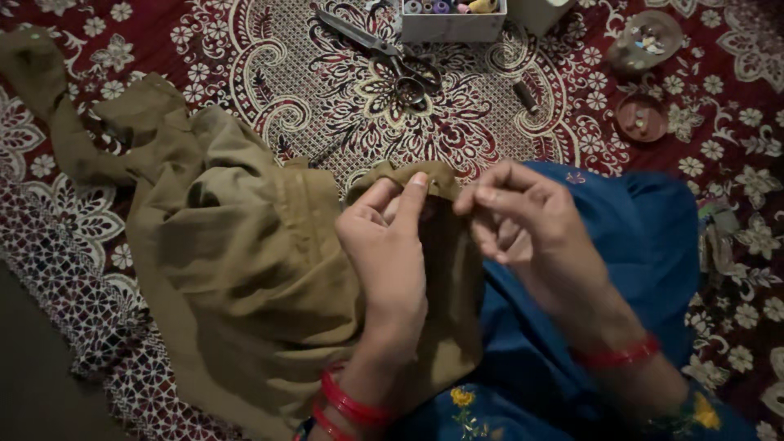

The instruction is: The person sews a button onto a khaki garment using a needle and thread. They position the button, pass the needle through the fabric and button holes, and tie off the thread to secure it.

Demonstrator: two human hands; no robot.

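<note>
Hemming looks to be the step in hand: left hand (390,245) pinches the folded edge of olive cloth (245,269) at frame centre, right hand (523,220) pinched shut beside it, probably on a needle, too small to tell. Next: a steady pull. Scissors (384,49) lie at top.

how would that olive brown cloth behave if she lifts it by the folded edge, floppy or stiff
Probably floppy: the olive brown cloth lies in soft crumpled folds over the patterned rug. It likely drapes and trails, since much of it spreads beyond the left hand and right hand pinching its edge. It looks light and not slippery.
</note>
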